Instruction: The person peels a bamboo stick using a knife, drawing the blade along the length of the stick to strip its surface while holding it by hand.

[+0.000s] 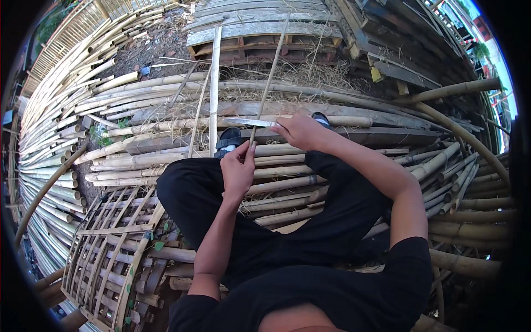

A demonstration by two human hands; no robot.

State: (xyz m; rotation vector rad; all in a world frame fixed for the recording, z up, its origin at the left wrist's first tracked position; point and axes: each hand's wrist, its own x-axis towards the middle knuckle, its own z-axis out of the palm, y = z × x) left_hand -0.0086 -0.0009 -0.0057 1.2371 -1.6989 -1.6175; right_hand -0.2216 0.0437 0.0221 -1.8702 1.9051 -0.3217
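Note:
My left hand (238,170) pinches the near end of a long, thin bamboo strip (275,66) between thumb and fingers. From there the strip reaches away and slightly right, toward a wooden pallet. My right hand (301,131) is closed round the handle of a knife (249,122), its handle mostly hidden by the fingers. The blade points left and lies across the strip just beyond my left fingertips; whether it bites into the strip I cannot tell. Left of the strip, a wide flat bamboo slat (215,77) and a narrower strip (199,110) lean outward.
Weathered pallets (249,37) stand ahead, with stacked timber (387,50) to their right. Bamboo poles (61,116) crowd the left side, and more bamboo (276,160) lies beneath my legs. A bamboo lattice (113,228) sits lower left; a curved pole (470,138) arches at right.

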